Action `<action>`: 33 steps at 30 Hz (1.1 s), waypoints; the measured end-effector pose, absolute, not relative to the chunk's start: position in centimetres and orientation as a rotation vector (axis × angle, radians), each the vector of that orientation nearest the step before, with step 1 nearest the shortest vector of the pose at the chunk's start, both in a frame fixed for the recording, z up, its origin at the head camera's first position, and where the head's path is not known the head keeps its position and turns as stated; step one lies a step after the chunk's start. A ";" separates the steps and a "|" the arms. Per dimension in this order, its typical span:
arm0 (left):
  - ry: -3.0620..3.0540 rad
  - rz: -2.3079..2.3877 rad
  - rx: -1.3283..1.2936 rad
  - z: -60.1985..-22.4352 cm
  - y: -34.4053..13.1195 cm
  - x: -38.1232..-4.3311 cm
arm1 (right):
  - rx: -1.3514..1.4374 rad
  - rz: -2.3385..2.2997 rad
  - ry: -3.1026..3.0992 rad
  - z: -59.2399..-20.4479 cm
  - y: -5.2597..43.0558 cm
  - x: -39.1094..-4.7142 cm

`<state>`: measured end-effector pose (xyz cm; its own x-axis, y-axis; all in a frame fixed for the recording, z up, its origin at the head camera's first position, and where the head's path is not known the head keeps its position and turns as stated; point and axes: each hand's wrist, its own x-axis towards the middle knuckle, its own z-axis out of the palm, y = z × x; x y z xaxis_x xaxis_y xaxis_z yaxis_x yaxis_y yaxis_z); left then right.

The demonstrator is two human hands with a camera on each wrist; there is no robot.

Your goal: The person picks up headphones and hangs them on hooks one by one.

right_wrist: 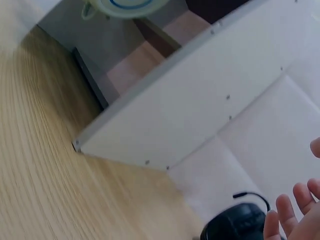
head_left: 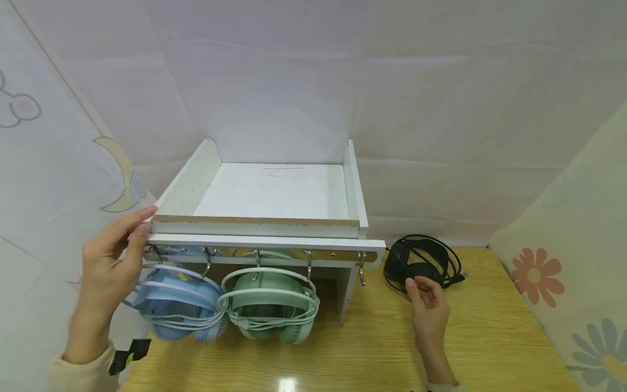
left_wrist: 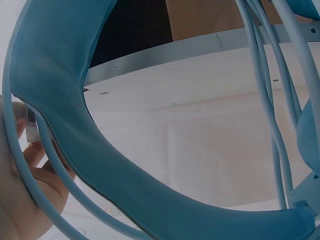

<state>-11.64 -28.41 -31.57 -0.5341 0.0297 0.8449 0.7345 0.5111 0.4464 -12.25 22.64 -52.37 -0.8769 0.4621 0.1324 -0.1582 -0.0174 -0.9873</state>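
Observation:
My left hand grips the left end of the white hook rail at the front of a white shelf. Below that hand, a blue headset hangs from the hooks; its blue headband fills much of the left wrist view. Beside it hangs a green headset, its cord bundled. On the table to the right lies a black headset with a coiled cable. Next to it is my right hand, fingers loosely bent and holding nothing; whether they touch the headset is unclear.
The wooden table runs under the shelf and out to the right. At the rail's right end is a bare metal hook. A pale cloth covers the wall behind, and patterned cloth hangs on both sides.

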 end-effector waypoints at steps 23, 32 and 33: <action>-1.908 -1.080 -0.629 -31.7 -28.3 -11.7 | -0.698 1.986 -1.846 -54.2 26.6 -13.9; -1.912 -1.069 -0.620 -31.7 -28.4 -11.8 | -0.825 1.965 -1.881 -54.5 27.7 -14.4; -1.912 -1.069 -0.620 -31.7 -28.4 -11.7 | -0.841 1.970 -1.878 -54.5 27.8 -14.5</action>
